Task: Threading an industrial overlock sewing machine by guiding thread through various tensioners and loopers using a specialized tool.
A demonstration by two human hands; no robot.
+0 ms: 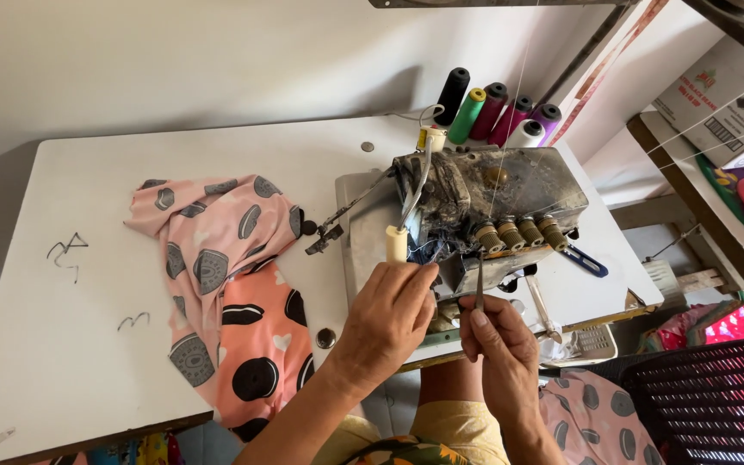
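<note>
Right hand pinches slim tweezers upright at the overlock machine; left hand closes on fine thread, light, limp, best nipped near its end.

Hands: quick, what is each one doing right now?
Left hand: closed, fingers pinched at the front of the sewing machine; what it grips cannot be told.
Right hand: closed on thin metal tweezers.
</note>
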